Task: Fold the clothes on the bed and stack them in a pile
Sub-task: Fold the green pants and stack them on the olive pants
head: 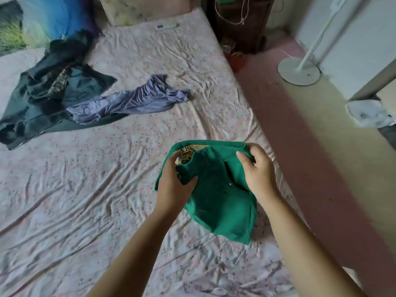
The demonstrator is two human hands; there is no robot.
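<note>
A green garment with a yellow patterned lining hangs above the right side of the bed. My left hand grips its left edge near a button. My right hand grips its upper right edge. The lower part of the garment droops toward the sheet. A crumpled lilac garment lies further back on the bed. To its left sits a heap of dark clothes.
A blue and green pillow lies at the bed's far left corner. A white remote rests near the headboard. On the floor to the right stand a white fan base and a white cloth.
</note>
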